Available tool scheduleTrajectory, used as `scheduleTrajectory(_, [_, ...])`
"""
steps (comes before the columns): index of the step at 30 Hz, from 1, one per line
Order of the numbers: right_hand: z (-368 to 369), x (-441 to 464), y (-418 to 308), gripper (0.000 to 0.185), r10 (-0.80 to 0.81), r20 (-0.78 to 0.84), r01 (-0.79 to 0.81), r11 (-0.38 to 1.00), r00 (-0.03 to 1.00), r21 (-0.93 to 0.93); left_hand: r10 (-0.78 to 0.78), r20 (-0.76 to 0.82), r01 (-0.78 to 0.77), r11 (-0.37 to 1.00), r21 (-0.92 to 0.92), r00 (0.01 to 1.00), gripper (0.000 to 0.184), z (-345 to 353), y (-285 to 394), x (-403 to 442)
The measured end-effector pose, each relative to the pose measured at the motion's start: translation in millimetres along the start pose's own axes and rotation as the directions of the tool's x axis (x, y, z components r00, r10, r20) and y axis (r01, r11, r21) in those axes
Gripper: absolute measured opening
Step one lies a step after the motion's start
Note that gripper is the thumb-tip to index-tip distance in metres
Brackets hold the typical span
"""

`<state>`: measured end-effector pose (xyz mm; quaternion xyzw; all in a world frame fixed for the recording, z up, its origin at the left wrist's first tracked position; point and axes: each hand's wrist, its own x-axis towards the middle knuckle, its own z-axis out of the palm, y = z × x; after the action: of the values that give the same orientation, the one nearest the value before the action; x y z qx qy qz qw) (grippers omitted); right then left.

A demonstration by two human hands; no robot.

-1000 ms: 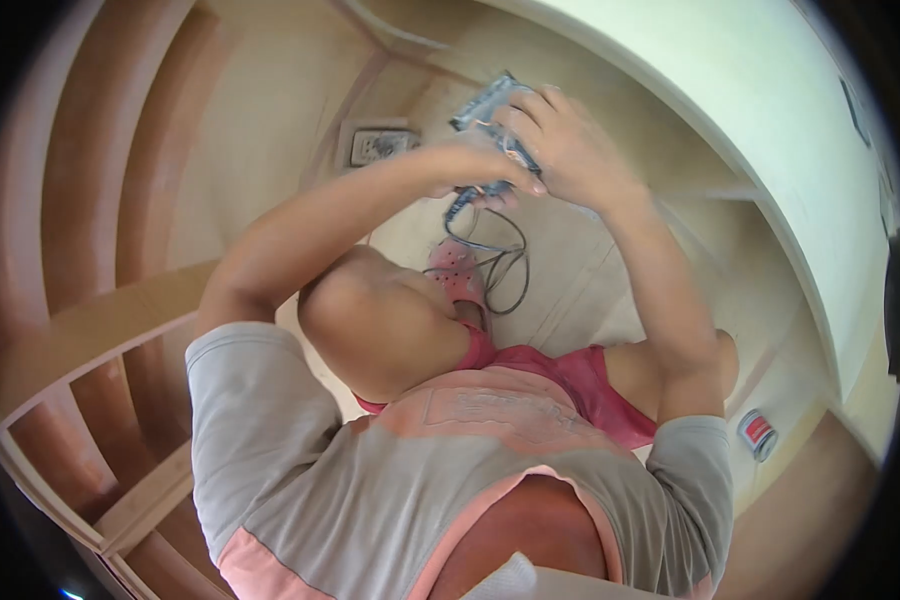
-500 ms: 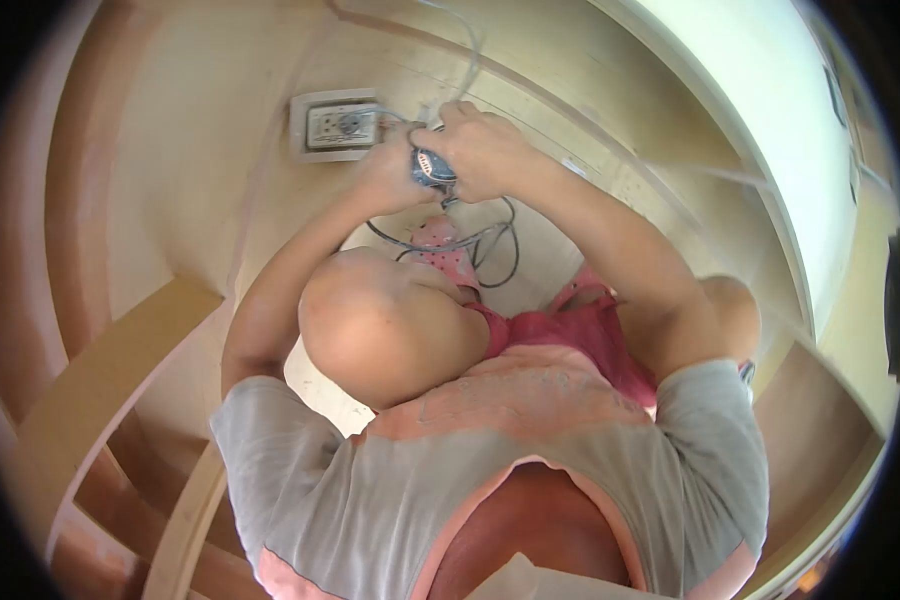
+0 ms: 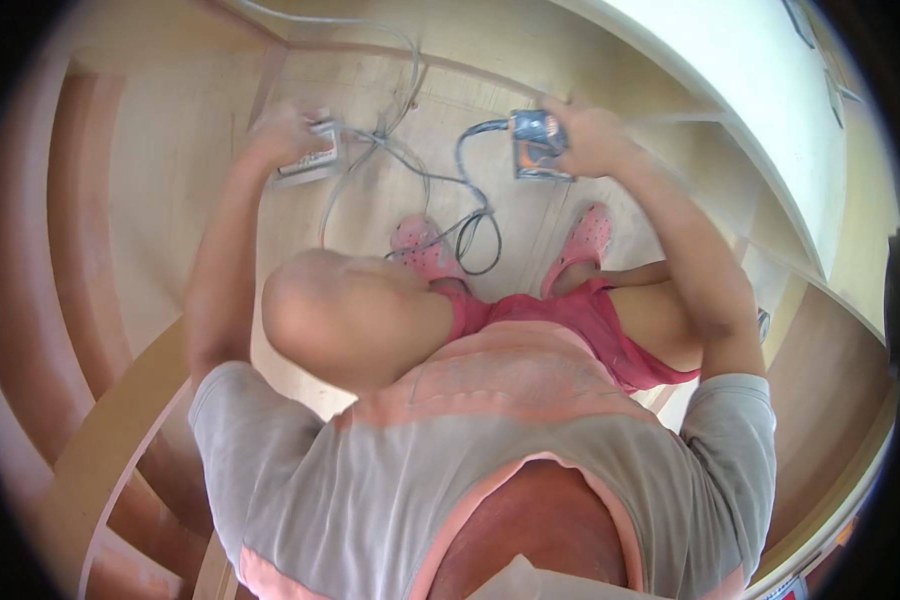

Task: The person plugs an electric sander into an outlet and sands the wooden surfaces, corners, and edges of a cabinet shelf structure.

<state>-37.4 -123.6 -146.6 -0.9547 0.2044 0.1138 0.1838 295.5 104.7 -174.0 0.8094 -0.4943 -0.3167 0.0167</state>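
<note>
My left hand (image 3: 288,138) is blurred, its fingers bent over the upper left part of a white socket box (image 3: 320,160). What those fingers pinch is hidden. On the right, my right hand (image 3: 592,138) grips a blue-and-black power tool (image 3: 538,130) with a flat, squarish base, like a sander. The tool is held over the pale wooden floor (image 3: 370,85). A dark cord (image 3: 467,150) leaves the tool's left side and loops down beside the pink shoes.
A thin grey cable (image 3: 410,60) crosses the floor from the top. Two pink clogs (image 3: 588,232) are on my feet. Brown wooden shelving (image 3: 120,420) curves along the left, and a white panel (image 3: 710,80) rises at the upper right.
My hands were together around the tool and cord; now they are wide apart. The left moved to the socket box, and the right took the tool rightwards. The view has shifted too.
</note>
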Motion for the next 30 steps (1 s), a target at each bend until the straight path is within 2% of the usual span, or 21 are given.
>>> scheduleTrajectory(1, [-2,-8,5,0.063,-0.006,0.012,0.006,1.000,1.000,0.019,-0.014,0.018,0.014,1.000,0.004,1.000,0.067,13,-16,-8])
scheduleTrajectory(3, [-16,-18,18,0.065,0.084,0.088,-0.076,0.993,0.993,-0.090,-0.253,-0.320,0.232,0.967,-0.103,0.913,0.056,43,-48,-16])
scheduleTrajectory(4, [-26,-22,23,0.065,0.090,0.086,-0.082,0.993,0.992,-0.087,-0.247,-0.319,0.228,0.969,-0.098,0.915,0.056,75,-86,-7])
scheduleTrajectory(5, [-35,-30,26,0.066,0.116,0.130,-0.102,0.989,0.985,-0.109,-0.316,-0.340,0.100,0.845,-0.526,0.886,0.051,113,-134,8])
scheduleTrajectory(6, [-39,-38,30,0.067,0.143,0.176,-0.121,0.984,0.974,-0.129,-0.392,-0.317,-0.060,0.544,-0.837,0.864,0.046,133,-158,20])
scheduleTrajectory(7, [-41,-49,34,0.067,0.158,0.172,-0.138,0.983,0.972,-0.122,-0.377,-0.314,-0.062,0.551,-0.832,0.871,0.046,127,-147,19])
scheduleTrajectory(9, [-49,-71,43,0.067,0.207,0.105,-0.190,0.970,0.973,-0.152,-0.596,-0.129,0.231,0.489,-0.841,0.793,0.037,126,-120,10])
scheduleTrajectory(10, [-52,-79,47,0.067,0.217,0.112,-0.200,0.969,0.970,-0.147,-0.590,-0.120,0.238,0.492,-0.838,0.798,0.037,128,-120,7])
scheduleTrajectory(12, [-58,-92,50,0.066,0.280,0.134,-0.261,0.955,0.951,-0.144,-0.477,0.020,0.340,0.597,-0.726,0.879,0.033,126,-129,0])
scheduleTrajectory(14, [-56,-108,60,0.066,0.298,0.082,-0.285,0.948,0.951,-0.142,-0.378,-0.070,0.308,0.835,-0.456,0.923,0.030,108,-104,-1])
scheduleTrajectory(16, [-59,-118,72,0.066,0.326,0.035,-0.318,0.937,0.945,-0.148,-0.371,-0.041,0.301,0.809,-0.505,0.928,0.031,90,-95,0])
scheduleTrajectory(18, [-63,-134,83,0.068,0.356,-0.022,-0.355,0.919,0.934,-0.170,-0.322,-0.025,0.250,0.779,-0.575,0.946,0.031,51,-52,0])
scheduleTrajectory(19, [-64,-136,83,0.067,0.397,0.008,-0.392,0.908,0.918,-0.151,-0.302,-0.005,0.246,0.787,-0.566,0.953,0.031,35,-33,1])
scheduleTrajectory(20, [-56,-142,97,0.067,0.415,0.010,-0.410,0.902,0.910,-0.138,-0.236,0.002,0.212,0.872,-0.440,0.972,0.032,19,-8,4])
scheduleTrajectory(21, [-49,-151,112,0.069,0.378,-0.015,-0.376,0.914,0.926,-0.153,-0.164,0.022,0.163,0.937,-0.309,0.986,0.034,14,14,6])
scheduleTrajectory(22, [-39,-152,121,0.072,0.330,-0.032,-0.330,0.929,0.944,-0.167,0.024,-0.027,-0.028,0.981,-0.194,0.999,0.037,20,30,12])
scheduleTrajectory(23, [-31,-152,119,0.072,0.437,0.015,-0.431,0.892,0.899,-0.137,0.222,-0.061,-0.227,0.971,-0.079,0.973,0.040,33,45,25])
scheduleTrajectory(25, [-15,-158,133,0.072,0.492,0.017,-0.488,0.867,0.871,-0.095,0.205,0.025,-0.205,0.979,-0.018,0.978,0.044,76,91,55])
scheduleTrajectory(27, [-12,-160,137,0.072,0.546,0.031,-0.543,0.837,0.837,-0.062,0.359,0.025,-0.348,0.917,-0.196,0.933,0.042,144,114,94])
scheduleTrajectory(28, [-12,-160,136,0.071,0.603,0.047,-0.602,0.798,0.796,-0.042,0.471,0.016,-0.458,0.865,-0.204,0.882,0.042,166,131,105])
scheduleTrajectory(30, [-2,-162,138,0.070,0.663,0.070,-0.663,0.748,0.745,-0.019,0.574,0.100,-0.572,0.819,-0.049,0.813,0.036,200,162,125])
